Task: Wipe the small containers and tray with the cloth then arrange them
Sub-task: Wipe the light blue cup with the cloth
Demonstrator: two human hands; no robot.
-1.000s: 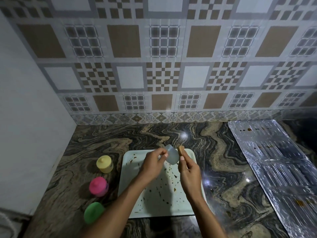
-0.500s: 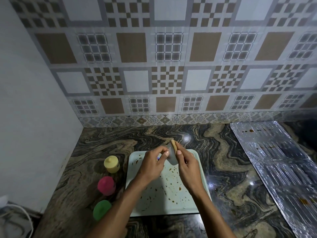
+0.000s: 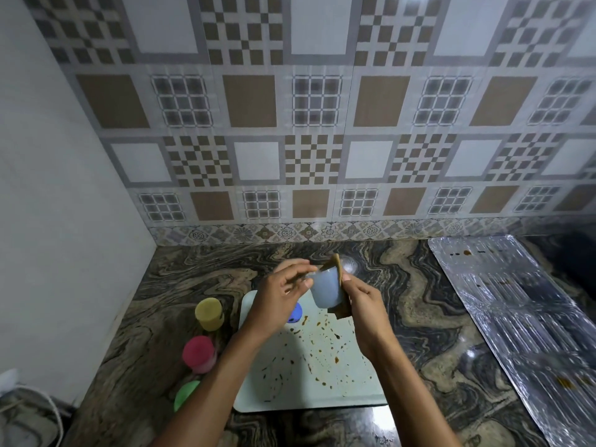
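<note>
While the left hand [image 3: 283, 291] pinches the translucent container [image 3: 326, 290] by its rim above the stained tray [image 3: 309, 366], the right hand [image 3: 364, 304] presses the brown cloth [image 3: 342, 304] against its side, likely steadying it for wiping; three capped containers [image 3: 200, 353] wait beside the tray.

Hands [image 3: 280, 295] wipe container [image 3: 325, 290] — brown cloth [image 3: 342, 304].

Dim, bluish light; glare spots on the glossy marbled stone countertop [image 3: 350, 264] at twelve o'clock; wide-angle bending at edges; slight softness throughout.
</note>
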